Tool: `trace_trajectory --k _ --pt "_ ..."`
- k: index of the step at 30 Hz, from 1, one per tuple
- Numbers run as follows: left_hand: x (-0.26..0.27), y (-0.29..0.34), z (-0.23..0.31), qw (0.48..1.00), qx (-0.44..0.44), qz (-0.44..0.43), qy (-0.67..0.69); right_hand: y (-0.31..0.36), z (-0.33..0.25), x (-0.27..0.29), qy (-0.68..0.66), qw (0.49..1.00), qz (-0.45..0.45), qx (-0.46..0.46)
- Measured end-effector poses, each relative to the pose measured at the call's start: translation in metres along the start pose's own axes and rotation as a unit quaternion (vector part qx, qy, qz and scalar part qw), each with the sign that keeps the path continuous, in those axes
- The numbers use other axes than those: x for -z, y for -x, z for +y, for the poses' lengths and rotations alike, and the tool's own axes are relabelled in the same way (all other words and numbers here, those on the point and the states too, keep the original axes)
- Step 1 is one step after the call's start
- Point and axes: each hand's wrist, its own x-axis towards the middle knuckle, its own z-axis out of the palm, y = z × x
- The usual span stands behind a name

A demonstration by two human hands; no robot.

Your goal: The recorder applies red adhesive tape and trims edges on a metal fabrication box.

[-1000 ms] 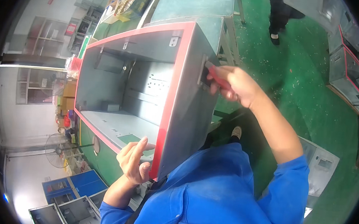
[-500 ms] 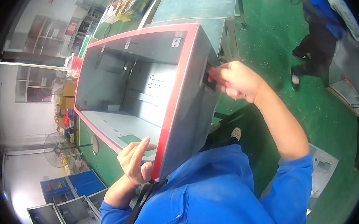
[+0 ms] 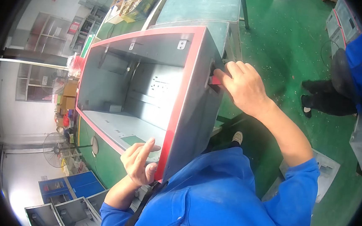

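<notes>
1. We see a big grey metal box (image 3: 148,94) with a red rim. Its open side faces us, and it stands on a green workbench (image 3: 102,158).
2. Our left hand (image 3: 139,162) is at the near bottom corner of the box. The fingers are loose and a bit apart, with one finger pointing up along the red rim. It touches the rim but does not squeeze it.
3. Our right hand (image 3: 243,86) is on the outside wall of the box, up near the top. The fingers are curled shut on a small red tool (image 3: 215,79) that pokes into a dark slot there. We cannot quite tell what kind of tool it is, since the hand hides most of it.
4. A second ago the right hand was a little lower and more to the side. Now it is pressed in closer to the slot, so the work on that spot looks to be going on.
5. Another person in blue (image 3: 356,70) has come closer on the green floor (image 3: 286,45) at the right.
</notes>
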Motion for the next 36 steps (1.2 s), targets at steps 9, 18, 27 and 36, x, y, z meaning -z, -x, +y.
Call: trace_trajectory --k 9,18,27,36 --pt "-0.001 0.000 0.000 1.000 -0.002 0.002 -0.001 -0.006 0.011 -0.007 -0.015 0.996 0.016 -0.091" --pt "-0.001 0.001 0.001 1.000 0.001 0.005 -0.002 -0.013 0.008 0.005 -0.003 0.998 -0.029 -0.049" --pt "-0.001 0.003 0.001 1.000 -0.006 0.003 0.000 -0.010 0.013 -0.001 -0.083 0.978 -0.089 -0.169" --pt "0.005 0.006 -0.011 0.996 -0.074 0.013 0.046 0.075 0.008 -0.074 -0.091 0.926 -0.181 -0.319"
